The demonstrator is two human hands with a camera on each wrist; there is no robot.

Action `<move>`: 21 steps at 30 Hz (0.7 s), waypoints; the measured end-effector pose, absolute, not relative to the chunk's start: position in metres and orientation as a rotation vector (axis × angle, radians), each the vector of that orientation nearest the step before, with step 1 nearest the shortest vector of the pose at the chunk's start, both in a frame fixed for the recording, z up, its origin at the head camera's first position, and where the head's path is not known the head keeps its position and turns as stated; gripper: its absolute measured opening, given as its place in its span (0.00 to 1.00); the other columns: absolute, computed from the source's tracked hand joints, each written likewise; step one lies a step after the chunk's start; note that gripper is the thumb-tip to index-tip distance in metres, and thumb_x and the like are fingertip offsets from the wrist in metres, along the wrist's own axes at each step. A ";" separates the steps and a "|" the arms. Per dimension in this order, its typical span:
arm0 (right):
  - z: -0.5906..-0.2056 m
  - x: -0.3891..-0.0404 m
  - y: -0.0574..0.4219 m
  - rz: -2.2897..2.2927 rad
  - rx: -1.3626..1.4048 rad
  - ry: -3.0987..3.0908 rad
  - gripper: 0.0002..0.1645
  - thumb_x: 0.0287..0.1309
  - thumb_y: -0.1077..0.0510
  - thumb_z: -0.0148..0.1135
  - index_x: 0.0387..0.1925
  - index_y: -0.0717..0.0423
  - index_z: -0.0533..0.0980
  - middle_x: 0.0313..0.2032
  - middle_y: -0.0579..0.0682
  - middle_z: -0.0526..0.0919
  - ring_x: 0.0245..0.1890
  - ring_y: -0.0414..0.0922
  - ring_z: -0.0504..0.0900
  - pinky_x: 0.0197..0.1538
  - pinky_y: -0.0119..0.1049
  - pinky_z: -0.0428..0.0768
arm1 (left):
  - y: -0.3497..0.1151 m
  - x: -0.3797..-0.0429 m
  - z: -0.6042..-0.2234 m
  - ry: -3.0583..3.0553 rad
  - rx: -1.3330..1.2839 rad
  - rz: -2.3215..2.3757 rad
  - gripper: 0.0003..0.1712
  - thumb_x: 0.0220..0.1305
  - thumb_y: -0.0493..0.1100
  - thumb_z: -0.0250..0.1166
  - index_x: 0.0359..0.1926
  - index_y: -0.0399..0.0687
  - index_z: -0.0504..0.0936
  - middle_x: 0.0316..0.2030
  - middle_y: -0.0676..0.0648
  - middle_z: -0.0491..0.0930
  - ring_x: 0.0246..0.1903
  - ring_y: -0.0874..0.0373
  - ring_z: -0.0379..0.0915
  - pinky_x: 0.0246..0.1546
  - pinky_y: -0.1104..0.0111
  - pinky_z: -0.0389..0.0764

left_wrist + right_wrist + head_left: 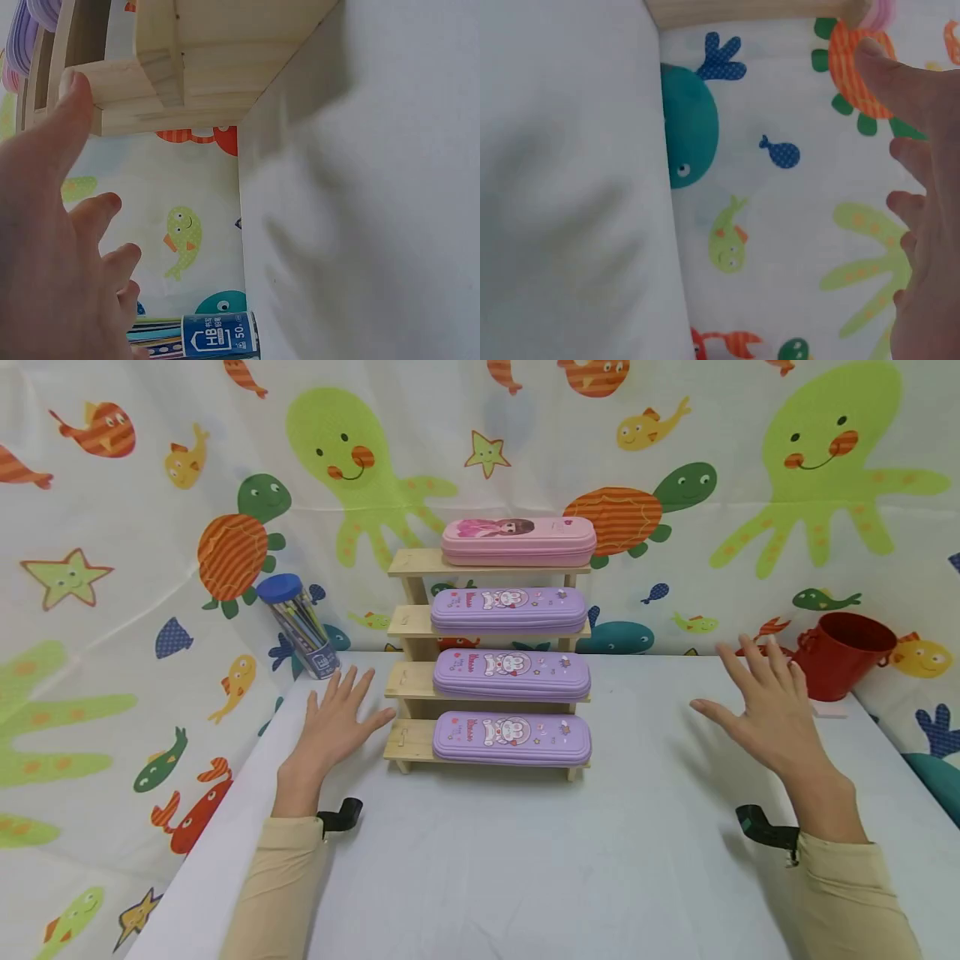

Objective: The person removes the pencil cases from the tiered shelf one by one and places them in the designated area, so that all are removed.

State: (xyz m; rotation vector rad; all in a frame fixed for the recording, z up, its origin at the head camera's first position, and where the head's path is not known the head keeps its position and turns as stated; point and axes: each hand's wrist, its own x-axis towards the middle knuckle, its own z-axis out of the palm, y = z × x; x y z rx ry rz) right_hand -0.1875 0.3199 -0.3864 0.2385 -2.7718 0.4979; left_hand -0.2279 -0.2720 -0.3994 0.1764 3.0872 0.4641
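My left hand [336, 725], fingers spread and holding nothing, hovers over the table just left of a stepped wooden rack [411, 681]. On the other side my right hand [772, 718] is spread too, with nothing in it, near a red bucket [842, 656]. Three purple pencil cases [512, 737] with a cartoon print lie on the rack's lower steps, one per step. A pink pencil case [519, 542] lies on the top step. In the left wrist view, the left thumb appears close to the rack [120, 82]; whether it touches cannot be told.
A clear tub of pencils [303, 631] with a blue lid leans at the back left, beyond the left hand. The white table [525, 860] meets a curtain [547, 435] printed with sea animals at its back edge. A small pale pink item [828, 708] lies beneath the bucket.
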 end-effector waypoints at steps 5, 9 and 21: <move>-0.379 -0.185 0.308 0.497 0.308 -2.718 0.53 0.60 0.35 0.62 0.79 0.43 0.49 0.80 0.52 0.41 0.80 0.56 0.31 0.77 0.60 0.27 | -0.269 -0.229 -0.399 3.032 0.196 0.564 0.53 0.66 0.77 0.47 0.80 0.61 0.39 0.80 0.42 0.35 0.79 0.39 0.24 0.71 0.34 0.26; -0.371 -0.183 0.294 0.511 0.370 -2.688 0.54 0.58 0.37 0.67 0.78 0.42 0.51 0.80 0.53 0.45 0.80 0.56 0.35 0.77 0.61 0.31 | -0.269 -0.230 -0.401 3.006 0.199 0.604 0.52 0.66 0.77 0.46 0.80 0.62 0.39 0.80 0.44 0.37 0.79 0.41 0.26 0.72 0.35 0.28; -0.355 -0.171 0.253 0.578 0.573 -2.597 0.57 0.49 0.46 0.75 0.77 0.41 0.56 0.79 0.51 0.51 0.80 0.56 0.43 0.77 0.63 0.41 | -0.269 -0.223 -0.410 2.895 0.216 0.700 0.51 0.68 0.74 0.47 0.80 0.56 0.42 0.80 0.41 0.40 0.79 0.38 0.29 0.72 0.35 0.30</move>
